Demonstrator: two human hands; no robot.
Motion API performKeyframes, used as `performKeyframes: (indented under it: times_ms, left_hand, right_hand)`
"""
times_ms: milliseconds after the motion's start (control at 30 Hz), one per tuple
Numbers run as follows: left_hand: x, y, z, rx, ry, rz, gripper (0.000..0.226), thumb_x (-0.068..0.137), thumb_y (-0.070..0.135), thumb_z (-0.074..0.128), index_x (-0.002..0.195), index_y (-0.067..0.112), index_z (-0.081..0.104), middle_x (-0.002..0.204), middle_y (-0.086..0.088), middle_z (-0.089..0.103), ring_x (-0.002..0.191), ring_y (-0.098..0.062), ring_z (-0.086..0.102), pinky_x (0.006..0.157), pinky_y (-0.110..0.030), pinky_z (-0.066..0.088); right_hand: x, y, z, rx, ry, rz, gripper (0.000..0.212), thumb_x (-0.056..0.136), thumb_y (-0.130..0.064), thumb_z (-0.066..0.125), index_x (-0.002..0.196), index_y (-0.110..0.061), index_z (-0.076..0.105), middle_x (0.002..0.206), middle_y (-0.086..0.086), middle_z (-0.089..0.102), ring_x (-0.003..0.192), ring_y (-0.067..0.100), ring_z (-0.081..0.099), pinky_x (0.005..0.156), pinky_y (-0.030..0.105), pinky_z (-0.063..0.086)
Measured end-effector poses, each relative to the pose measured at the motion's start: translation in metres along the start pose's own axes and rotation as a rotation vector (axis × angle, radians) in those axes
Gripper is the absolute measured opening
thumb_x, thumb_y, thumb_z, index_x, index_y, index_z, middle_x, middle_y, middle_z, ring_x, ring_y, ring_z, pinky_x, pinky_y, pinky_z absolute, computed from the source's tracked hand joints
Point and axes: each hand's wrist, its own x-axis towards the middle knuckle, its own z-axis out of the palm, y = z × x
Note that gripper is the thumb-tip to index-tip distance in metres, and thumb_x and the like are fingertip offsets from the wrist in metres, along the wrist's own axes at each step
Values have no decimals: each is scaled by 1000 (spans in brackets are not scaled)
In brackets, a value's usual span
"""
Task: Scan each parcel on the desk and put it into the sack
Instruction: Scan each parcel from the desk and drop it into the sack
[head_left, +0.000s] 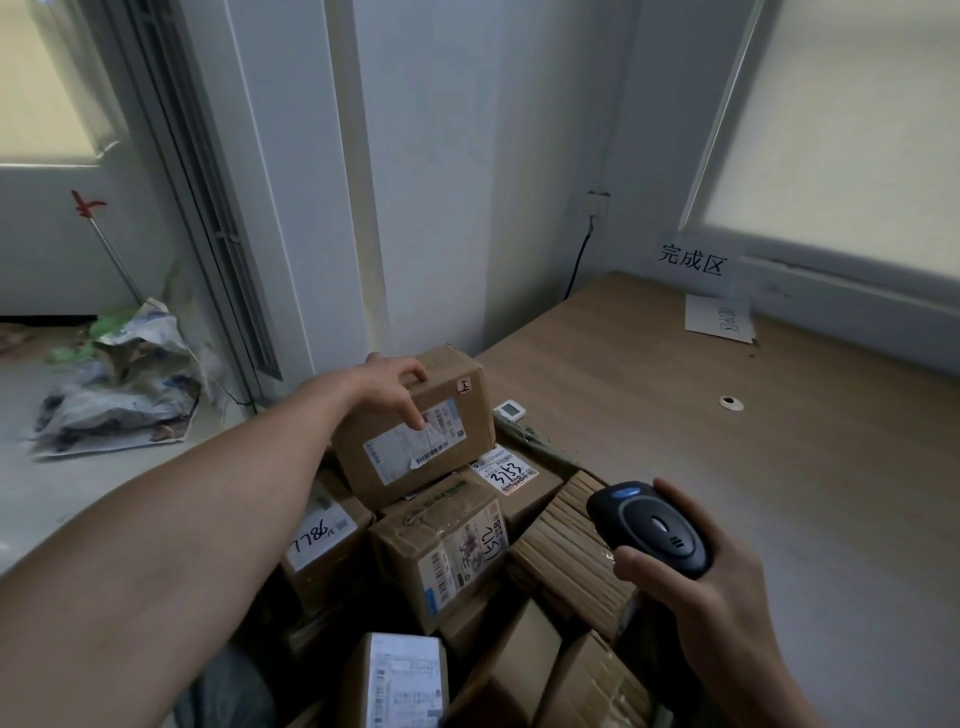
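My left hand (389, 389) grips the top edge of a brown cardboard parcel (415, 428) with a white shipping label, at the far end of a heap of parcels. My right hand (691, 577) holds a black handheld scanner (649, 527), its head turned toward the heap. Below lie several more boxes, among them one marked "7786" (319, 540), one marked "3133" (511, 475) and a labelled box in the middle (447, 556). A crumpled printed sack (119, 384) lies on the floor at the left.
The wooden desk (753, 441) stretches to the right, with a paper sign (691, 260) on the wall, a white sheet (719, 319) and a cable hole (731, 402). A small white device (509, 411) sits behind the parcels. A red-tipped pole (104, 244) leans by the window.
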Motion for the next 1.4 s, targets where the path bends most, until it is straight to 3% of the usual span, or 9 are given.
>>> performKeyframes:
  times_ms: [300, 467, 667, 767, 867, 967, 1100, 1233, 1400]
  left_hand:
    - [2, -23, 2, -81, -3, -20, 92, 71, 17, 86, 146, 41, 37, 148, -11, 38, 124, -35, 47, 102, -58, 45]
    - [7, -29, -3, -82, -40, -23, 93, 72, 15, 83, 143, 53, 38, 150, -10, 32, 124, -36, 45, 95, -52, 49]
    - [3, -28, -5, -133, 67, -28, 104, 70, 18, 87, 154, 36, 28, 150, -13, 42, 118, -32, 50, 96, -46, 51]
    - [-3, -24, -14, -245, 147, -36, 90, 77, 22, 82, 153, 25, 34, 149, -13, 43, 122, -34, 52, 96, -41, 50]
    - [-9, -18, -27, -450, 87, -97, 58, 83, 26, 73, 138, 18, 55, 125, -11, 60, 99, -28, 60, 75, -33, 48]
    - [-17, -19, -34, -597, -27, -226, 45, 82, 40, 69, 120, 17, 62, 106, -13, 65, 93, -29, 61, 88, -38, 47]
    - [-16, -23, -20, -508, -87, -296, 31, 93, 28, 60, 120, 12, 60, 114, -17, 63, 100, -37, 58, 104, -58, 42]
    - [-2, -21, -3, -153, 86, -124, 55, 94, 35, 68, 141, 10, 55, 147, -9, 50, 126, -30, 50, 101, -39, 42]
    - [-5, -2, -3, -7, -169, -84, 109, 64, 76, 75, 153, 24, 40, 158, -4, 37, 138, -29, 40, 113, -45, 37]
  right_hand:
    - [1, 8, 8, 11, -14, 30, 97, 36, -45, 86, 129, -31, 62, 111, -5, 74, 92, 12, 74, 67, 26, 62]
    - [3, 13, 10, -28, -18, 34, 90, 42, -34, 89, 127, -31, 61, 112, -6, 73, 94, 7, 72, 74, 25, 62]
    - [8, 16, 11, -34, -23, 50, 95, 42, -35, 90, 132, -25, 61, 114, -5, 72, 94, 7, 72, 75, 24, 61]
    - [10, 15, 12, -17, -12, 62, 105, 37, -49, 87, 136, -24, 61, 115, -4, 73, 94, 13, 73, 80, 42, 63]
    - [10, 11, 13, -14, -10, 55, 105, 37, -51, 86, 136, -25, 61, 115, -4, 73, 94, 15, 74, 81, 44, 63]
    - [11, 11, 12, -14, -7, 54, 103, 37, -49, 86, 135, -27, 62, 114, -3, 74, 95, 16, 74, 82, 47, 62]
    - [11, 9, 9, -4, -5, 49, 97, 37, -48, 86, 129, -33, 62, 112, -3, 74, 92, 18, 75, 77, 41, 63]
    - [10, 11, 6, 5, -2, 59, 101, 37, -47, 87, 132, -29, 62, 112, -1, 74, 90, 25, 75, 77, 48, 63]
    - [6, 15, 7, 18, -7, 67, 101, 37, -46, 88, 133, -28, 62, 112, -1, 74, 89, 30, 74, 76, 50, 62]
